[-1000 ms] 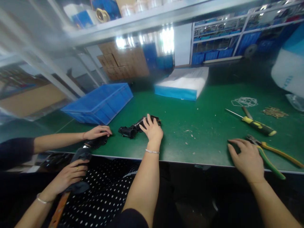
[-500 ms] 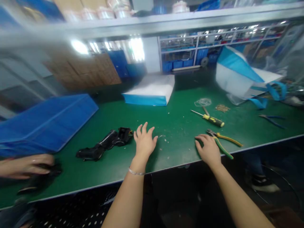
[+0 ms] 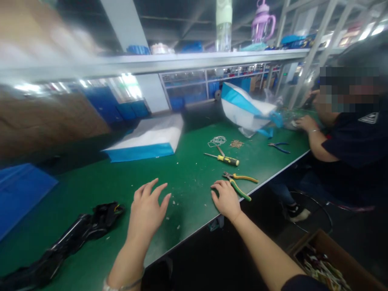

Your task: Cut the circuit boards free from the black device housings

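My left hand (image 3: pixel 147 212) is held over the green table with its fingers spread and nothing in it. To its left lies a black jointed part (image 3: pixel 79 232), with a bit of yellow showing at its far end. My right hand (image 3: pixel 226 199) rests near the table's front edge, empty, its fingers slightly bent and apart. Right beside it are cutting pliers (image 3: pixel 239 182) with one yellow and one green handle, jaws apart. Farther back lie a yellow and black screwdriver (image 3: pixel 227 160), a pile of small brass-coloured pieces (image 3: pixel 236 144) and a tangle of clear strips (image 3: pixel 217 141).
Behind are a white and blue flat bag (image 3: pixel 142 149) and an upright one (image 3: pixel 245 107). A blue bin (image 3: pixel 21 194) stands left. Blue-handled pliers (image 3: pixel 280 147) lie near a co-worker (image 3: pixel 351 133) at right. A shelf (image 3: pixel 182 60) crosses above; a box (image 3: pixel 333 258) sits below.
My view has turned to the right, bringing in the co-worker and the floor box. Another person's hand at the left has left the view. Both my hands stay empty.
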The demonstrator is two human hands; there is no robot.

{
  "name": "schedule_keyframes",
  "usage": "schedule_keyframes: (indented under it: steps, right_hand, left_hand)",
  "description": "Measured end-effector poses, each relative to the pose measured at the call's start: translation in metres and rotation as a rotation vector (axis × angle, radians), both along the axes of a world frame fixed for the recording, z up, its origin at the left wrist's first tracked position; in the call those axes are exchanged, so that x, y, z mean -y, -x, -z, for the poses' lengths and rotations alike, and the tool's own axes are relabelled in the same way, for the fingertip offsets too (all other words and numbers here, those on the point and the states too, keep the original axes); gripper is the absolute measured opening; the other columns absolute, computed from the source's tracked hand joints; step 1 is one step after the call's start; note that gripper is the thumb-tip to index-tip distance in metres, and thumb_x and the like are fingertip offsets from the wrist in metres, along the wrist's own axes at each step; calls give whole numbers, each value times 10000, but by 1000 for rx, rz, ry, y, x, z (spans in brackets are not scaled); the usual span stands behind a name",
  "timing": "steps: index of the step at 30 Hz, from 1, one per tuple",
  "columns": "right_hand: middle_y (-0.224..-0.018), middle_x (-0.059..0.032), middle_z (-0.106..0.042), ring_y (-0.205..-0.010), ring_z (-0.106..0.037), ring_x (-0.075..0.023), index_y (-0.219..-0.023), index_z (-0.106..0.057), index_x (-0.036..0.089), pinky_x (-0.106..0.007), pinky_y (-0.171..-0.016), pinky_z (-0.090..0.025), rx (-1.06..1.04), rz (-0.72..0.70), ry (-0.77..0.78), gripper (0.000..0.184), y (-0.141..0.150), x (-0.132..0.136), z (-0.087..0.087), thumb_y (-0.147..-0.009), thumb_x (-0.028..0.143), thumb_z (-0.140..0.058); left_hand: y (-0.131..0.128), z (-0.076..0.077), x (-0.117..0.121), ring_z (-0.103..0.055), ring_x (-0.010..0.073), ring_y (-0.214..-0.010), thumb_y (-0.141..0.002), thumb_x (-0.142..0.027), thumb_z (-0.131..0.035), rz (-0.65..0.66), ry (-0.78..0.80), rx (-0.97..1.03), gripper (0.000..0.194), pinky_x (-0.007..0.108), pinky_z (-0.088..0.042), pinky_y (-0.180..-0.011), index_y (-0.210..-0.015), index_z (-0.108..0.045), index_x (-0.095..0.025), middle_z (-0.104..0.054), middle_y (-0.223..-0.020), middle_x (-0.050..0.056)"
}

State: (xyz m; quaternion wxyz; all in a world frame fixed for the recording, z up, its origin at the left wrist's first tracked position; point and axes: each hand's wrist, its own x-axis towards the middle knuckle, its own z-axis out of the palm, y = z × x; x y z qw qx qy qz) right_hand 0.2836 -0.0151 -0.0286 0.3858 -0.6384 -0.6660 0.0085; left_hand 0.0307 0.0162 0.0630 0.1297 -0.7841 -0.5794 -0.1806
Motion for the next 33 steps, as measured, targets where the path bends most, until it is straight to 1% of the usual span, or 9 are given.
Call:
schedule_keyframes:
  steps: [4,7,11,15,19,24,27,33]
  right_hand:
    - [-1051,-75,-605,-1044,-508,-232,-1013,-655,199,-380,-942,-415,-30,9,20,174,1,0,-3,-878,232,-550]
    - [-1048,-66,-604,-1044,-507,-227,-1008,-656,204,-371,-940,-421,-51,23,28,168,2,-1,-2,-876,240,-558]
    - [-1042,-49,-604,-1039,-505,-219,-995,-657,209,-353,-944,-422,-65,30,17,158,2,-3,0,-869,244,-569]
    - [-1047,-37,-603,-1029,-504,-206,-993,-654,211,-337,-945,-421,-65,40,11,154,3,-4,0,-863,241,-577]
    - [-1050,-37,-604,-1036,-502,-202,-991,-654,207,-335,-948,-420,-55,54,19,152,3,-4,-1,-862,236,-578]
    - [-1055,-39,-608,-1043,-505,-205,-1007,-656,215,-340,-942,-424,-42,58,33,166,3,-3,-1,-866,239,-570]
    - [-1053,-40,-610,-1045,-507,-203,-1006,-658,214,-338,-942,-423,-35,59,28,166,3,-3,-2,-868,236,-568]
    - [-1056,-45,-616,-1037,-518,-206,-1004,-662,217,-342,-941,-427,-24,68,46,165,3,-1,-5,-862,229,-578]
  left_hand:
    - [-14,-10,-10,-527,263,-1191,-896,-441,-404,141,190,-97,441,427,-421,-1038,-1242,-604,-254,-544,-1357,38]
    - [-23,-9,-13,-561,249,-1166,-896,-446,-377,189,289,-159,459,402,-442,-1013,-1264,-588,-269,-561,-1343,28]
    - [-30,4,-10,-590,229,-1135,-900,-414,-363,212,397,-197,441,364,-472,-961,-1260,-589,-296,-572,-1335,16]
    - [-30,22,-4,-594,223,-1130,-904,-377,-365,209,464,-224,428,361,-454,-983,-1256,-590,-282,-589,-1314,28]
    - [-27,34,3,-599,213,-1126,-905,-375,-363,232,493,-226,427,358,-447,-996,-1251,-590,-272,-593,-1309,33]
    - [-27,36,13,-584,223,-1160,-899,-376,-369,237,511,-218,434,374,-464,-976,-1271,-575,-291,-579,-1334,29]
    - [-27,39,18,-575,222,-1178,-894,-360,-375,256,516,-228,425,387,-456,-992,-1256,-589,-298,-603,-1305,19]
    - [-21,44,22,-569,223,-1189,-893,-353,-375,245,492,-245,421,386,-448,-1005,-1244,-600,-299,-623,-1278,26]
